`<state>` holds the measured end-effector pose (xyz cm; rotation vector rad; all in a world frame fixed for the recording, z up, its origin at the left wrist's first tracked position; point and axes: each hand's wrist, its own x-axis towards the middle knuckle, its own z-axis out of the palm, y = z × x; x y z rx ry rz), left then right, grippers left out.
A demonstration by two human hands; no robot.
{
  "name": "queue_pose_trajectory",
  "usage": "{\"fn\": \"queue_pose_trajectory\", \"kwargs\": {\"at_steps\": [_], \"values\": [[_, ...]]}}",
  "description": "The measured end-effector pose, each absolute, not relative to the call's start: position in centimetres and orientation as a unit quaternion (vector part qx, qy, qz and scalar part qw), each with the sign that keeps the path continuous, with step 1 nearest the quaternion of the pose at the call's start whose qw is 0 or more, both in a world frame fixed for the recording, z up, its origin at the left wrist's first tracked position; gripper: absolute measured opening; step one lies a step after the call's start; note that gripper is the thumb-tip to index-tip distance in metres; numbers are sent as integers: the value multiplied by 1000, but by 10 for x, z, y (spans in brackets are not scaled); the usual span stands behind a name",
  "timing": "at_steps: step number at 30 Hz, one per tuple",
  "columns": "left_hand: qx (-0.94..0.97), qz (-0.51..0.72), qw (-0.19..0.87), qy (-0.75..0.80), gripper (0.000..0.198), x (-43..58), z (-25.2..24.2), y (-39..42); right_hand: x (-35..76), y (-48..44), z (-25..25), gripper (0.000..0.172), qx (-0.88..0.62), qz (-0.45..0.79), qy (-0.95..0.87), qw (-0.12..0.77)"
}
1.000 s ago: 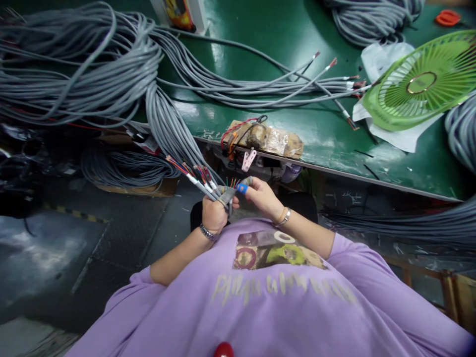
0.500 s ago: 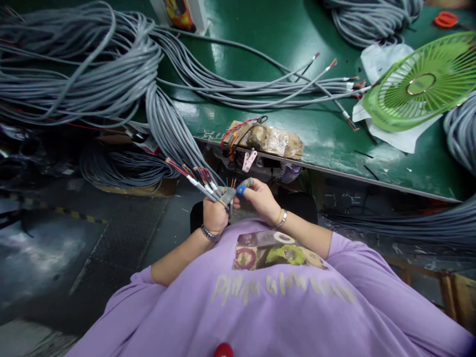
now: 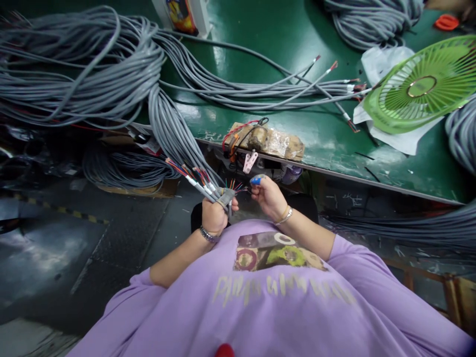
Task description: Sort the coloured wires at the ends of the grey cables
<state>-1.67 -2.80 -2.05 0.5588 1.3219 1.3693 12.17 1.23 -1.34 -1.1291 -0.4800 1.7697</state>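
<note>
While your left hand [image 3: 214,216] grips a bundle of grey cables [image 3: 182,136] off the near edge of the green table [image 3: 260,25], your right hand [image 3: 270,199] hovers just to its right, fingers curled beside the splayed coloured wires [image 3: 232,185]; whether they pinch one cannot be told. Beyond sits a pink clip [image 3: 250,162].

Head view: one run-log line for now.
left hand: grips grey cables | right hand: near fanned wires, hold unclear | pink clip: by bench
</note>
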Motion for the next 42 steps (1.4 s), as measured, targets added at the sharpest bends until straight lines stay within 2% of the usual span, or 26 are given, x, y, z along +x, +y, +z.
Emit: {"fn": "queue_pose_trajectory", "kwargs": {"at_steps": [6, 14, 23, 32, 37, 42], "values": [[247, 556, 579, 543, 26, -21, -13, -27, 136, 26, -20, 24, -443, 748, -177, 461], [278, 478, 681, 480, 33, -22, 16, -8, 134, 58, -8, 51, -397, 789, -254, 395], [280, 496, 663, 486, 30, -3, 19, 1, 116, 66, -16, 51, -299, 809, -229, 452], [280, 500, 636, 516, 28, 1, 9, -1, 106, 64, -1, 49, -351, 782, -167, 487], [278, 496, 639, 518, 27, 1, 9, -1, 108, 62, -5, 47, -339, 801, -144, 472], [278, 496, 639, 518, 27, 0, 11, -5, 116, 61, -7, 56, -314, 831, -148, 435]]}}
